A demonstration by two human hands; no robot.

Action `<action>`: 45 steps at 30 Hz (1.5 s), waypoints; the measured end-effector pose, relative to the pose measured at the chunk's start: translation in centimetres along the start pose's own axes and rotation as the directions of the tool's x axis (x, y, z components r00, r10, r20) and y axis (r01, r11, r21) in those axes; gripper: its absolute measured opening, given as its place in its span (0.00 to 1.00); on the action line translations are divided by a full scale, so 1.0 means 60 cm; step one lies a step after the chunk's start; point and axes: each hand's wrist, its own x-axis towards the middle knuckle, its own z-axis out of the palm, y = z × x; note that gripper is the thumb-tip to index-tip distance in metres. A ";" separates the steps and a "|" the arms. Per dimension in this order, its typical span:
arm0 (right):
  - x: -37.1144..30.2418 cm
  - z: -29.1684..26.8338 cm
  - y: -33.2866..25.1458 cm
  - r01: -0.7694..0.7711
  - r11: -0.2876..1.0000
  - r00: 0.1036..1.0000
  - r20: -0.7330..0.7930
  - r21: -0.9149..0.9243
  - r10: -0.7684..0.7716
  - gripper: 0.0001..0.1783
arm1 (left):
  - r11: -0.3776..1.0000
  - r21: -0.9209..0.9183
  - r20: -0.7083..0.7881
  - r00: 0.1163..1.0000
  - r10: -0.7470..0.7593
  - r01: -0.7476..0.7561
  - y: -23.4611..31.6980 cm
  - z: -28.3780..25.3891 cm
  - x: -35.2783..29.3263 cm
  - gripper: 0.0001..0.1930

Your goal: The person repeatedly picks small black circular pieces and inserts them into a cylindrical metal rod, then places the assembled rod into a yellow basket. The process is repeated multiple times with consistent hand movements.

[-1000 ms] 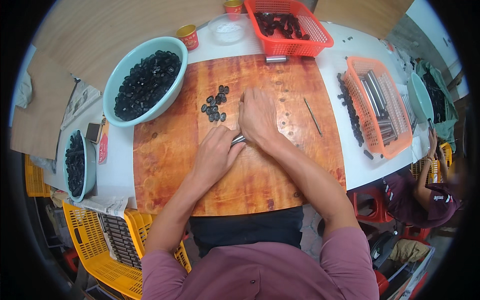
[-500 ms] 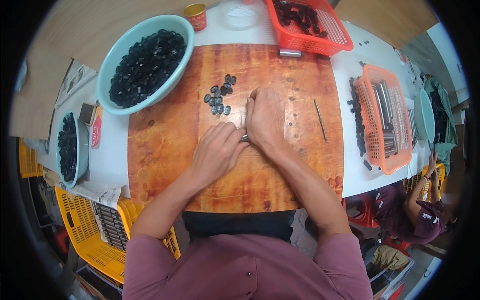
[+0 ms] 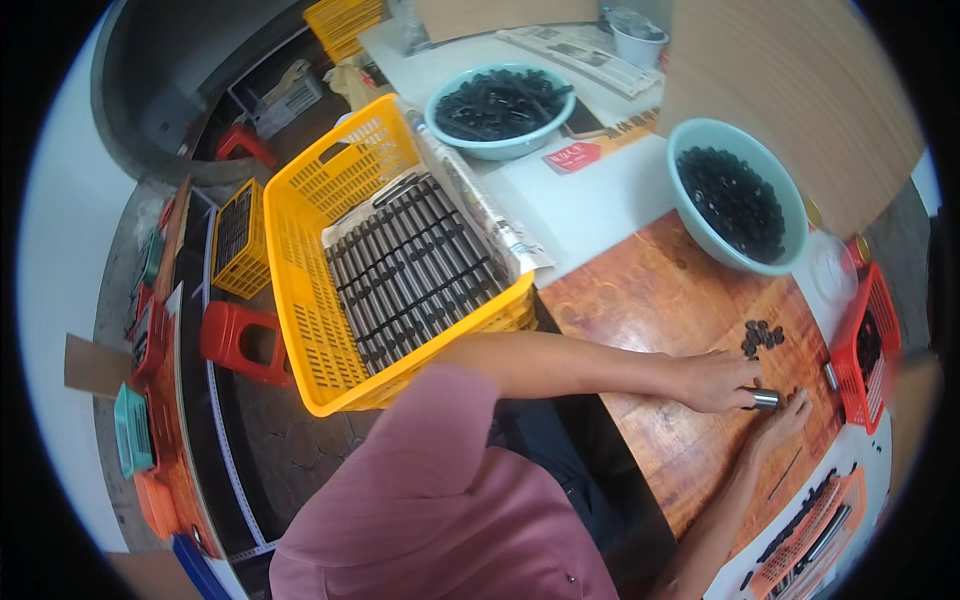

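Metal tube (image 3: 764, 399) sat gripped by the left hand (image 3: 715, 383), seemingly for steadiness; the right hand (image 3: 780, 424) beside it had an unclear grip; black oval pieces (image 3: 762, 337) lay near it.

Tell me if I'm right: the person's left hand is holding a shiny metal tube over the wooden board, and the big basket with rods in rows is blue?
Only the colour is wrong: the big basket with rods in rows is yellow, as the head view shows. The left hand does hold a shiny metal tube over the wooden board.
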 end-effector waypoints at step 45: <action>-0.010 0.032 -0.068 0.150 0.573 0.984 0.176 -0.806 -0.010 0.28 | 0.396 0.061 -0.886 0.232 -0.400 0.916 -0.604 -0.748 -0.804 0.18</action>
